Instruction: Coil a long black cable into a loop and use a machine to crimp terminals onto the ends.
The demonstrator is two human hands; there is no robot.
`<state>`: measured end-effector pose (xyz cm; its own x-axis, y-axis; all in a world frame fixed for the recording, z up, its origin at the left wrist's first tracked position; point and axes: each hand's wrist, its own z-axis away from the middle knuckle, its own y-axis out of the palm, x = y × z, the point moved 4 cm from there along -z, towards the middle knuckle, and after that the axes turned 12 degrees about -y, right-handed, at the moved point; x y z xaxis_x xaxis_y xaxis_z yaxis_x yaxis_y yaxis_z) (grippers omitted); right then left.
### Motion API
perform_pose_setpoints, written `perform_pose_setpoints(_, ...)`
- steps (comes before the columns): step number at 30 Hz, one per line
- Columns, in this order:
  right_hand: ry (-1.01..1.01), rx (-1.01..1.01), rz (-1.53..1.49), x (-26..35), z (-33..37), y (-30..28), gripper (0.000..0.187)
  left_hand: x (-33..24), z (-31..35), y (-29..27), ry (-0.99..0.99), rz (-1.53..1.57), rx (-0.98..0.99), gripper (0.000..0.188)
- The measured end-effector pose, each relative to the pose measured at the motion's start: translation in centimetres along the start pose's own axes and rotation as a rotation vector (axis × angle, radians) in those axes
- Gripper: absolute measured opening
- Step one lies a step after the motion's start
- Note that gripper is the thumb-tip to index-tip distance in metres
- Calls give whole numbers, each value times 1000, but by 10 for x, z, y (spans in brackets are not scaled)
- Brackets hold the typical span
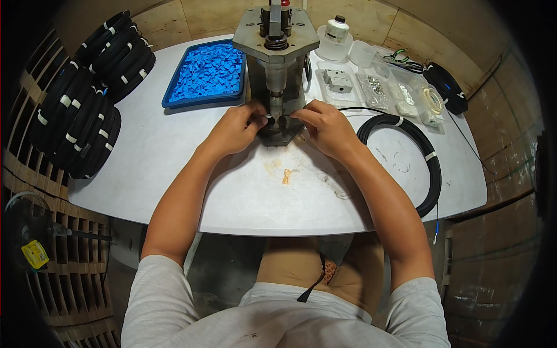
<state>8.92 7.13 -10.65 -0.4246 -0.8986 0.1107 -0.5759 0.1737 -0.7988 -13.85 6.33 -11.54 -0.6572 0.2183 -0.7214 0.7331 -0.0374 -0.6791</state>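
Note:
A steel bench press point(276, 58) stands at the far middle of the white table. My left hand point(235, 126) is at the left side of its lower jaw, thumb and forefinger pinched together. What they hold, if anything, is too small to make out. On the other side of the jaw, my right hand point(329, 126) has its fingers closed close to the metal. A black cable point(371, 108) runs from the coil point(432, 174) at the right into my right hand; its end is hidden by the fingers and the press.
A blue tray point(168, 100) full of small blue pieces sits left of the press. Stacked black cable coils point(75, 122) are at the far left. At the back right are a white bottle point(337, 29), a metal block point(337, 81) and bags of small parts point(373, 87).

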Motion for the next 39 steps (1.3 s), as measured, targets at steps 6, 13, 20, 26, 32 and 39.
perform_pose_setpoints(6,8,-3,-9,-1,1,1,40,-1,1,1,3,4,-12,16)
perform_pose_setpoints(13,0,-6,-13,1,0,0,41,3,0,1,20,10,-26,16)
perform_pose_setpoints(20,-1,11,9,2,-1,-1,41,2,0,1,19,14,-39,17)
perform_pose_setpoints(26,-5,14,17,2,-1,-1,41,-1,1,0,28,-5,-56,17)
perform_pose_setpoints(32,-12,5,22,3,-1,-1,40,4,-2,1,5,-39,-21,17)
perform_pose_setpoints(39,-27,9,26,5,-1,-3,39,0,-1,1,2,-42,-26,16)
